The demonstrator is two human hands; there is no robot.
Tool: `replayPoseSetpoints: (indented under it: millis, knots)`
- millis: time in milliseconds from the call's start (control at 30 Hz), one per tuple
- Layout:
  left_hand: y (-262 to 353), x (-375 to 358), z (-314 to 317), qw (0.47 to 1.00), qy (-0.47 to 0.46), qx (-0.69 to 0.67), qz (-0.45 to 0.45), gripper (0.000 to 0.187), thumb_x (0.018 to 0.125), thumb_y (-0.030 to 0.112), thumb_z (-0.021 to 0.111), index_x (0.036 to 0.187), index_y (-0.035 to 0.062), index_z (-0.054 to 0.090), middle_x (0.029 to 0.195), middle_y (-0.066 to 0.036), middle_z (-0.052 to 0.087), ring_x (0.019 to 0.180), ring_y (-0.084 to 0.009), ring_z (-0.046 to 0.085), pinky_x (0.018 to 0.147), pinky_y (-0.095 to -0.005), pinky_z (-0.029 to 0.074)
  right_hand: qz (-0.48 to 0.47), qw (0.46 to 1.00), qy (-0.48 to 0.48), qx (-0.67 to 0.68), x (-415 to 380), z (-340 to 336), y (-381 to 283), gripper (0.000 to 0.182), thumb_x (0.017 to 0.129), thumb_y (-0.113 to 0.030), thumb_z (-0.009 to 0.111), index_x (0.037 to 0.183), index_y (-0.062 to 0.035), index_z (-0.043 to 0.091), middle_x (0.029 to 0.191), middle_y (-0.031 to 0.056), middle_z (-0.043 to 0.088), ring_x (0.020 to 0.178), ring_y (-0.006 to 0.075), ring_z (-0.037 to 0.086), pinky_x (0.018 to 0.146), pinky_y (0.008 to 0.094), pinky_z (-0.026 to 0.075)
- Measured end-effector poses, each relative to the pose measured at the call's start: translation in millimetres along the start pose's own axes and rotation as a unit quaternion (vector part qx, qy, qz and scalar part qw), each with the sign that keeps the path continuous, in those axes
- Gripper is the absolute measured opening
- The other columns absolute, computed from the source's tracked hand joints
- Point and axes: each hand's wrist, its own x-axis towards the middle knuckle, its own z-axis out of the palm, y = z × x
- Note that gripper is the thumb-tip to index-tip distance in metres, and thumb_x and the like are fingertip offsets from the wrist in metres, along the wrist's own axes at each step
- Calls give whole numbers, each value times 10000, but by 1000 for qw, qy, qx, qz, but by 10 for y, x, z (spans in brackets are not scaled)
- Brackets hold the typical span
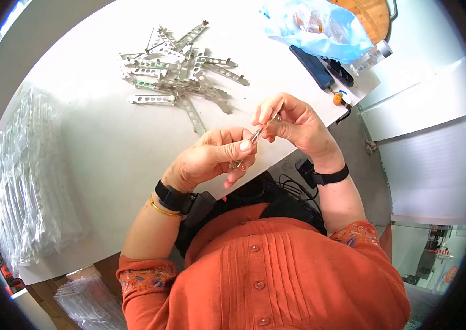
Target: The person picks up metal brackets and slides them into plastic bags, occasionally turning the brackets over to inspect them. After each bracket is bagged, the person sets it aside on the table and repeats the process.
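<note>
And here it is: one metal strip (256, 134), held up over the near side of the white table (106, 165) and pinched from both ends. The left hand (208, 154) has thumb and fingers closed on the lower end, the right hand (303, 126) grasps the upper end between thumb and fingers. The long axis slants up and away to the right, running from one grip to the other, only a short bright stretch showing between. Beyond lies the pile (170, 71), a loose criss-cross of holed strips, the left hand the nearer to it. Clear plastic (29, 181) is stacked along the left; a blue bag (321, 36), a phone (313, 66) and a bottle (372, 58) crowd the far right, grey floor (354, 159) below.
</note>
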Motion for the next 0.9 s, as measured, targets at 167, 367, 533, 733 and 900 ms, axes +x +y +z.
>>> replayPoseSetpoints:
  millis: [167,367,533,733,900]
  knots:
    - [-17,23,-30,999,1,11,44,256,994,296,621,944,54,554,764,-20,534,540,-101,474,468,-232,382,10,999,15,30,43,16,13,99,961,-123,660,1040,-69,634,1043,16,657,855,64,608,703,219,507]
    - [-28,31,-29,997,51,6,57,228,999,279,618,994,62,549,792,2,510,600,-71,432,513,-208,343,41,996,62,41,51,62,-2,234,974,-144,645,1180,-59,573,1072,48,654,860,106,640,702,251,528]
    - [-85,81,-47,966,209,99,112,230,1001,271,622,1048,57,555,816,19,530,637,-47,450,532,-202,369,131,983,129,-18,-52,120,-16,254,984,-93,579,1221,-15,529,1062,74,649,850,129,648,712,275,544]
    - [-110,115,-3,933,254,235,94,237,1018,284,595,1064,54,557,816,32,537,642,-44,466,554,-197,396,124,986,100,-42,-34,215,48,205,1015,-176,560,1150,-22,566,998,46,647,796,99,637,667,241,534]
    - [-142,126,-28,931,254,241,100,293,1029,336,563,1063,45,556,785,21,537,648,-49,466,543,-209,397,143,978,145,-55,1,262,56,201,1020,-215,566,1087,-27,590,875,22,652,685,77,618,593,220,512]
